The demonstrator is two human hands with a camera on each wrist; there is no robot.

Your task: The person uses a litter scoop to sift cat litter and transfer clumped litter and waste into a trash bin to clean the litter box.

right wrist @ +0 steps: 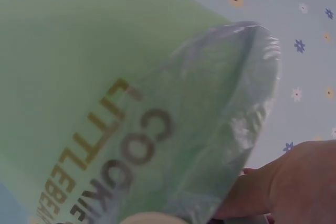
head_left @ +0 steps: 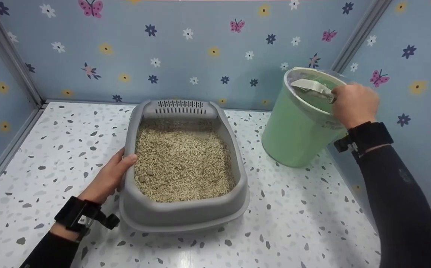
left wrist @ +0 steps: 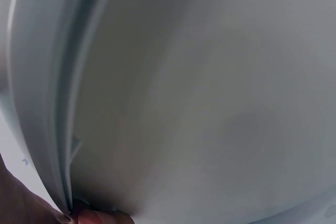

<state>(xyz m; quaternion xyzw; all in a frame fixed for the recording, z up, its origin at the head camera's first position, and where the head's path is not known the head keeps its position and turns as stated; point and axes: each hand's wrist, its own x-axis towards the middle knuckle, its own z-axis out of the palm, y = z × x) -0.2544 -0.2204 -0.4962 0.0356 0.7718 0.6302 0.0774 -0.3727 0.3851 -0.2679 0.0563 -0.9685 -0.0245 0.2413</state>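
A grey litter box (head_left: 185, 214) full of tan pellet litter (head_left: 185, 160) stands on the speckled surface. My left hand (head_left: 107, 175) grips its left rim, thumb over the edge and fingers beneath; the left wrist view shows the fingertips (left wrist: 100, 217) under that rim. My right hand (head_left: 355, 104) holds a pale litter scoop (head_left: 310, 85) by its handle, over the mouth of a green bin (head_left: 293, 130). The scoop's slotted head lies tilted inside the rim. A clear bag (right wrist: 226, 103) lines the bin and folds over its edge. Whether the scoop carries anything is hidden.
Two small dark clumps (head_left: 146, 175) lie on the litter near the left wall of the box. Flower-patterned panels (head_left: 200, 48) enclose the back and both sides. The bin stands close to the right panel, with speckled surface (head_left: 275, 208) in front of it.
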